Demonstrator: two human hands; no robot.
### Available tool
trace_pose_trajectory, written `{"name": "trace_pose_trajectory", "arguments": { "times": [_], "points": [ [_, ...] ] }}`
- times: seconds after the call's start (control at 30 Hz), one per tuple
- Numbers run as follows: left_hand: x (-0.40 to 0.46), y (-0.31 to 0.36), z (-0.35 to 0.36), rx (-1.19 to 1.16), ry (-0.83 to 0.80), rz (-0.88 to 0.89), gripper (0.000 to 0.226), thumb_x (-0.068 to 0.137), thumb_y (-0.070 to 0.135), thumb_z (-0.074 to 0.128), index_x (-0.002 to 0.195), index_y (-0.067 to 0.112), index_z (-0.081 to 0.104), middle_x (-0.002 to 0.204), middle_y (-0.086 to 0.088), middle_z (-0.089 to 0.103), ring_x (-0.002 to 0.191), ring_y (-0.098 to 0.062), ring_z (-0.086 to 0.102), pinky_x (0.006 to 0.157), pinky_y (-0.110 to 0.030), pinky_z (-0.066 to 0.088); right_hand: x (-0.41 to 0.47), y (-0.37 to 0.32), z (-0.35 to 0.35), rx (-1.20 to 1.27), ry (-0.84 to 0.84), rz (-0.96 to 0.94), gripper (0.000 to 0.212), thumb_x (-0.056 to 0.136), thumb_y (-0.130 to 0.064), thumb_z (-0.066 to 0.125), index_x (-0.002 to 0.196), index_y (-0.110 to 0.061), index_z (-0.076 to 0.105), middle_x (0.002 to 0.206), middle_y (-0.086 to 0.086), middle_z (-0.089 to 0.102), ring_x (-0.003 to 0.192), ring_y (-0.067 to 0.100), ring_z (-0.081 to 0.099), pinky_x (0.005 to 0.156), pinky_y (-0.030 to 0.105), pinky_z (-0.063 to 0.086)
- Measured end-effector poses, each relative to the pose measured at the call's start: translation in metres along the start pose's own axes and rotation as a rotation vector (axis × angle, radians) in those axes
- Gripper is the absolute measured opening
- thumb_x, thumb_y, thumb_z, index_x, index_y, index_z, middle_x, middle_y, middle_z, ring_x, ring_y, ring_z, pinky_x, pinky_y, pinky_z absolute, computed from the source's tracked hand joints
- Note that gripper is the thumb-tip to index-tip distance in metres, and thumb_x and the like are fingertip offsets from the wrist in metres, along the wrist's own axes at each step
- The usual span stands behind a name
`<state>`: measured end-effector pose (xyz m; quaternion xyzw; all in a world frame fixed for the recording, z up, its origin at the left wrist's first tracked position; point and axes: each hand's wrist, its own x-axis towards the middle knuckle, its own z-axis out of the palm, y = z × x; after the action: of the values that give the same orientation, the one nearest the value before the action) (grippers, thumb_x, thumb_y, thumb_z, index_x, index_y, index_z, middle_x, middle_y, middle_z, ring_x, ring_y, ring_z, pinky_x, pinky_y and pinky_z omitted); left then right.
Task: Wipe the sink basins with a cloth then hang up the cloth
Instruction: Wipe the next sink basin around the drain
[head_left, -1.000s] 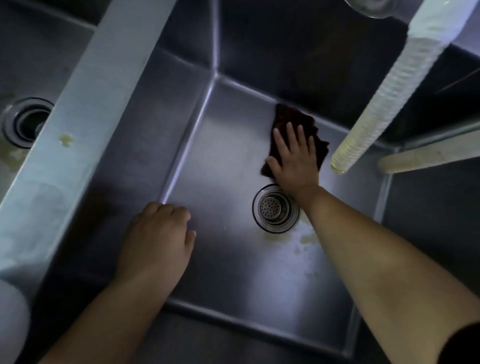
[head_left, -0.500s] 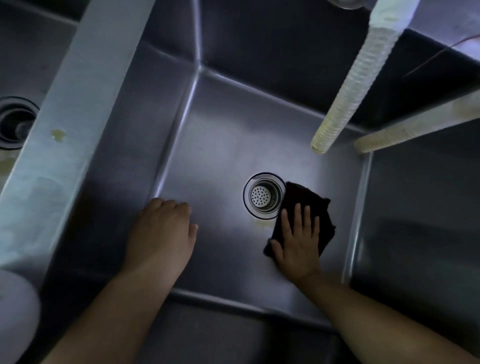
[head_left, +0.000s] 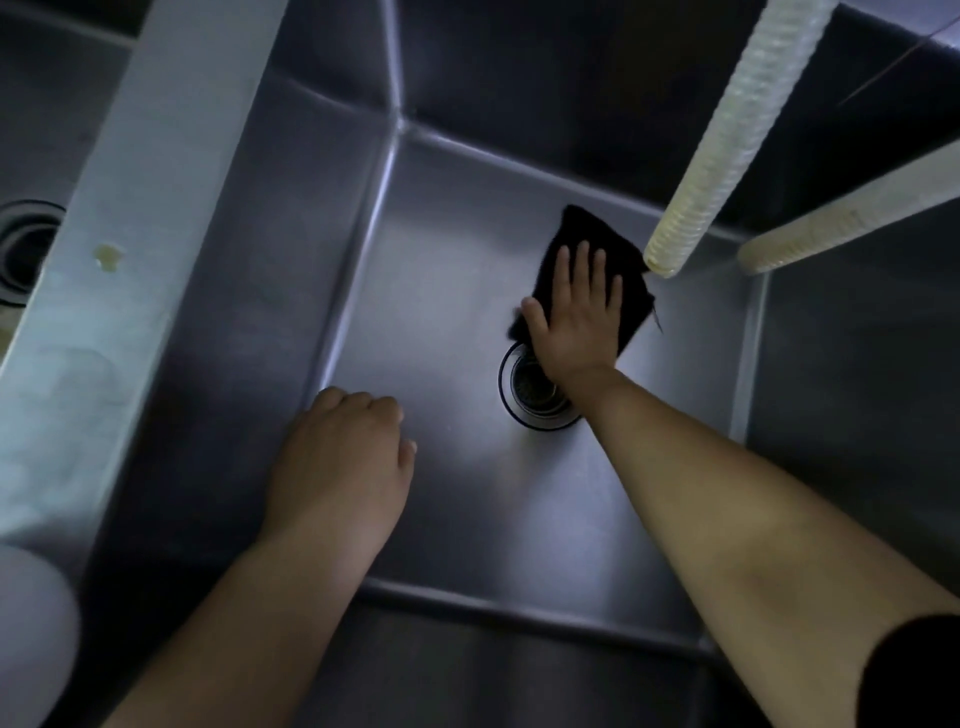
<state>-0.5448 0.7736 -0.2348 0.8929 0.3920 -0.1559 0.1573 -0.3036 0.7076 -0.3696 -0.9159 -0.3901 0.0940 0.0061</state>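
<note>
A dark cloth (head_left: 587, 234) lies flat on the floor of the steel sink basin (head_left: 441, 322), just beyond the round drain (head_left: 530, 400). My right hand (head_left: 576, 317) presses down on the cloth with fingers spread, and its wrist covers part of the drain. My left hand (head_left: 337, 467) rests on the basin floor near the left wall, fingers curled under, holding nothing.
A steel divider (head_left: 119, 218) with a small yellowish spot separates this basin from a second basin with its own drain (head_left: 26, 249) at the left. A ribbed pale hose (head_left: 727, 135) hangs over the basin's far right; a pale bar (head_left: 852, 218) crosses beside it.
My right hand has pushed the cloth from the near right of the drain up to the far side of it. My left hand has stayed in place.
</note>
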Motion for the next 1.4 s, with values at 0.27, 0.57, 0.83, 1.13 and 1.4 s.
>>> {"name": "trace_pose_trajectory", "arguments": {
  "times": [0.27,0.57,0.83,1.13,1.4],
  "points": [
    [-0.002,0.000,0.004,-0.014,-0.001,-0.023,0.027,0.090,0.037,0.050,0.109,0.023,0.061,0.104,0.002,0.063,0.107,-0.019,0.048,0.080,-0.032,0.043,-0.046,-0.050,0.014,-0.015,-0.084,-0.401,0.072,0.091,-0.049,0.038,0.151,-0.016,0.013,0.159,0.010,0.008,0.146,0.029,0.001,0.118,0.047,0.002],
    [-0.003,0.000,0.006,-0.046,-0.047,-0.052,0.027,0.089,0.032,0.055,0.110,0.018,0.064,0.105,-0.003,0.065,0.108,-0.024,0.049,0.082,-0.034,0.043,-0.149,0.025,0.014,-0.109,-0.161,-0.653,0.069,0.092,-0.049,0.038,0.149,-0.013,0.021,0.156,0.011,0.019,0.145,0.031,0.012,0.118,0.049,0.013],
    [-0.003,0.002,0.005,-0.035,-0.082,-0.023,0.027,0.091,0.035,0.051,0.109,0.018,0.062,0.106,-0.001,0.064,0.109,-0.022,0.048,0.085,-0.034,0.043,-0.170,0.060,0.002,-0.091,-0.133,-0.313,0.072,0.089,-0.048,0.039,0.145,-0.005,0.030,0.152,0.016,0.025,0.141,0.035,0.023,0.113,0.050,0.016],
    [-0.001,0.002,0.009,-0.020,-0.052,0.000,0.025,0.089,0.035,0.051,0.105,0.019,0.063,0.103,0.000,0.064,0.107,-0.022,0.048,0.084,-0.034,0.043,-0.096,-0.027,0.009,-0.003,-0.158,-0.057,0.049,0.094,-0.039,0.041,0.116,0.002,0.056,0.113,0.020,0.059,0.111,0.035,0.048,0.109,0.039,0.021],
    [-0.002,0.002,0.010,-0.016,-0.052,0.011,0.024,0.088,0.034,0.053,0.102,0.019,0.064,0.100,-0.001,0.065,0.105,-0.023,0.050,0.081,-0.033,0.043,-0.095,0.000,0.003,0.196,-0.171,-0.220,0.028,0.093,-0.028,0.053,0.089,-0.002,0.064,0.090,0.015,0.066,0.091,0.031,0.058,0.104,0.032,0.027]
  ]
}}
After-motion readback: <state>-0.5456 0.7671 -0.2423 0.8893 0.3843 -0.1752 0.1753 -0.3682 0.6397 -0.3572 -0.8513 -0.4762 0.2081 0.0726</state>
